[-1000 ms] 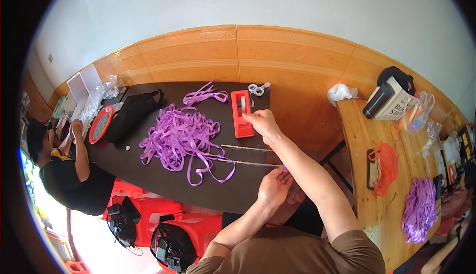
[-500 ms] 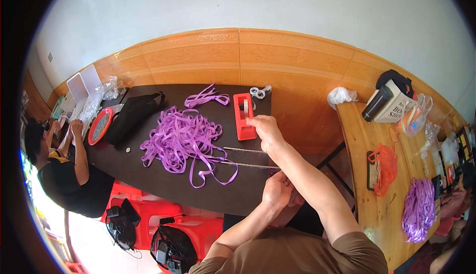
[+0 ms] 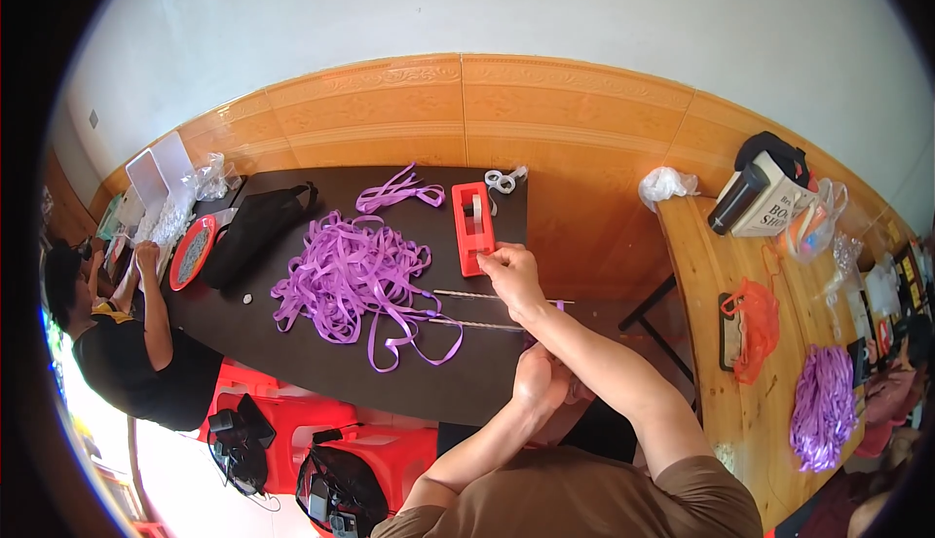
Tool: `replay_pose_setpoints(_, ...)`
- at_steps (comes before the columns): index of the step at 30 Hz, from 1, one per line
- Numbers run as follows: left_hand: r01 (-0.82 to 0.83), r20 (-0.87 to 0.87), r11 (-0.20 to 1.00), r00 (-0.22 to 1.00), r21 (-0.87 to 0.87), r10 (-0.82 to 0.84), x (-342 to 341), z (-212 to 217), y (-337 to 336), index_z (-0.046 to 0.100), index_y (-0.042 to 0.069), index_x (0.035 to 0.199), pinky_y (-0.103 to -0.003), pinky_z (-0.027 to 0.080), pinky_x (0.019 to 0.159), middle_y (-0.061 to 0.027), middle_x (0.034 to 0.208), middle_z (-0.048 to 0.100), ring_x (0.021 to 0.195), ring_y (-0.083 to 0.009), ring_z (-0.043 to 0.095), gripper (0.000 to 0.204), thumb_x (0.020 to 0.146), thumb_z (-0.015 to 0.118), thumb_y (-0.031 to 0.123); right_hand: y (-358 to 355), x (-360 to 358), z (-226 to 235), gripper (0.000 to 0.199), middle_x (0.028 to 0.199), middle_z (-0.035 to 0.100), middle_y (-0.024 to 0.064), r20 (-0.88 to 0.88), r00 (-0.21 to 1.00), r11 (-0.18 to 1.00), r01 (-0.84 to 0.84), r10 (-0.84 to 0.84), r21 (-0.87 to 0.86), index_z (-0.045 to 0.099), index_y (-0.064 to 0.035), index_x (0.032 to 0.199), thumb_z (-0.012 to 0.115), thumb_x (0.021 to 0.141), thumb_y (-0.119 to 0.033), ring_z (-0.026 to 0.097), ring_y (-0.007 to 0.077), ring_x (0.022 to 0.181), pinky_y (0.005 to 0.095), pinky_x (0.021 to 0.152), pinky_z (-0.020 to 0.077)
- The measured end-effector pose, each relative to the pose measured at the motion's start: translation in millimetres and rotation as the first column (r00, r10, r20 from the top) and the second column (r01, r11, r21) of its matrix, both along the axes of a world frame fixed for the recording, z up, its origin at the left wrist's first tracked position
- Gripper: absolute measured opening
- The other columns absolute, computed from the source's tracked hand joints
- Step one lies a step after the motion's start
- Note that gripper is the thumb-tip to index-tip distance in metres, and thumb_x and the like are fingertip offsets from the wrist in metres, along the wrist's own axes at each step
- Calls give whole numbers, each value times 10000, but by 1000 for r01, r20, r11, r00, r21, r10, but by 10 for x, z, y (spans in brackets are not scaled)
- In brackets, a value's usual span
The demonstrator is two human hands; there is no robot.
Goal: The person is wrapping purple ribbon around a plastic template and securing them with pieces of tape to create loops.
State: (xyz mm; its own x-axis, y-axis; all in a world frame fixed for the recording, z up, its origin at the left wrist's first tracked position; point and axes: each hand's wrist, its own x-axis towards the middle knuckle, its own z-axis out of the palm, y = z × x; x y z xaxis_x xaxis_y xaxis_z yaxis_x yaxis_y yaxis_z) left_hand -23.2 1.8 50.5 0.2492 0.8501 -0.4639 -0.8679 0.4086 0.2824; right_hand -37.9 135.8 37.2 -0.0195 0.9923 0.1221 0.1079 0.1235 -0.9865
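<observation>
Right grip point(image 3: 512, 271) at tape dispenser point(image 3: 475, 243), scissors point(image 3: 501, 181) beyond, wrist point(image 3: 531, 310) over rod point(image 3: 463, 294)

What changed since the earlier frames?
The right hand slid toward the wearer, to the near end of the red tape dispenser. The left hand looks more curled; any grasp or release is unclear. Dispenser and purple ribbon pile stayed put.

A single head-worn fisheye camera looks down and forward from above the wearer's torso point(image 3: 575, 494), close over the dark desk point(image 3: 458, 382), taking in the wall point(image 3: 380, 100) beyond.
</observation>
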Motion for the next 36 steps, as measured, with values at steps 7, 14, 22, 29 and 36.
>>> replay_pose_setpoints(7,24,-76,999,997,24,-22,-2,-117,-2,444,-62,1208,-446,374,970,-172,1229,507,1105,-320,488,390,949,280,179,-14,-26,-10,202,1004,548,158,-66,998,1000,-14,16,28,608,25,611,681,768,-79,513,210,943,324,736,414)
replay_pose_setpoints(14,-71,5,978,997,197,71,53,-393,71,458,-67,1171,-379,376,971,-163,1185,515,1088,-274,489,317,897,369,65,125,292,-23,168,868,605,134,21,966,957,-252,258,-143,589,19,597,661,743,-22,551,178,840,302,684,426)
replay_pose_setpoints(22,-139,-18,990,990,27,139,90,-291,47,485,-38,1023,-360,404,878,-187,1097,527,1023,-302,492,250,899,460,178,25,1276,397,127,1127,556,114,-109,760,727,-646,640,-233,589,0,830,591,855,-124,522,124,951,264,857,404)
replay_pose_setpoints(29,-246,-153,968,960,-47,237,230,-317,108,509,95,866,-341,379,747,-36,867,541,835,-193,520,345,873,556,436,-44,1653,353,131,1226,519,156,307,513,590,-763,801,-263,580,-35,775,573,848,-143,474,205,1007,338,913,364)
replay_pose_setpoints(36,-363,-260,931,904,-42,341,334,-379,176,485,119,827,-346,367,720,7,804,505,821,-169,522,332,855,582,435,48,1580,258,163,1164,554,157,495,418,581,-779,761,-234,575,-41,732,595,812,-182,413,274,1105,380,968,292)
